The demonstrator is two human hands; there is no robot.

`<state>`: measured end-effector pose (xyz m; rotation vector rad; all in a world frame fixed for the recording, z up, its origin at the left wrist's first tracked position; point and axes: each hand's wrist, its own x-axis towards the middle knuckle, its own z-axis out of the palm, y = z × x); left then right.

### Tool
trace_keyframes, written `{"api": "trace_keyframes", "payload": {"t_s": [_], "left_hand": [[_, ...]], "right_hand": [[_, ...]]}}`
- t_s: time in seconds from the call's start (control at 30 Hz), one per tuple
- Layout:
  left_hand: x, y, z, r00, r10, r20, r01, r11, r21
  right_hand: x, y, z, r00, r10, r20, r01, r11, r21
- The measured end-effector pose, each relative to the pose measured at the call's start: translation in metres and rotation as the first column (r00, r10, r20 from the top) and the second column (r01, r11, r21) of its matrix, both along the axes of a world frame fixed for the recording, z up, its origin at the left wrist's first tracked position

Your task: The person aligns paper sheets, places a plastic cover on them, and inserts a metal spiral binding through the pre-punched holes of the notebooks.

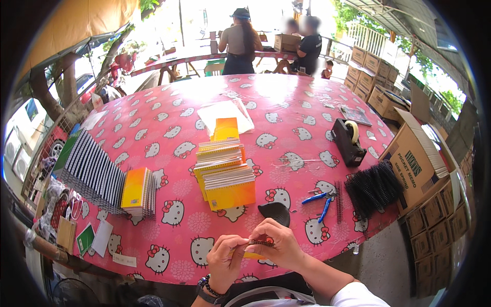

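Note:
Close to my body at the table's near edge, both hands pinch one small yellow-orange notebook (254,254) along its black spiral binding. My left hand (225,258) grips its left end and my right hand (279,244) grips its right end. Just beyond my right hand lies a small black curved piece (274,212). Farther out stands a leaning stack of yellow spiral notebooks (225,171). Blue-handled pliers (321,201) lie to the right of my hands.
The table wears a pink cartoon-cat cloth (169,128). A row of notebooks on edge (102,176) sits left, black spiral coils (373,188) and a black tape dispenser (349,140) right. Cardboard boxes (417,163) stand right of the table. Several people stand at a far table (245,38).

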<state>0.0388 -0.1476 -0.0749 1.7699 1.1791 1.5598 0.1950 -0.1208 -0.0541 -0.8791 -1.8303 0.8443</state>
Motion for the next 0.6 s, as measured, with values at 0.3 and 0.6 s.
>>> {"api": "trace_keyframes", "payload": {"t_s": [0.3,0.6], "left_hand": [[0.0,-0.001,-0.005,0.996,-0.007,0.093,0.012,0.998,-0.062],[-0.067,0.031,-0.015,0.823,0.185,0.538,-0.201,0.979,-0.03]], "right_hand": [[-0.01,-0.003,0.003,0.993,-0.052,0.103,0.04,0.993,0.115],[0.011,0.02,-0.006,0.968,-0.101,0.228,0.104,0.995,-0.004]]}}
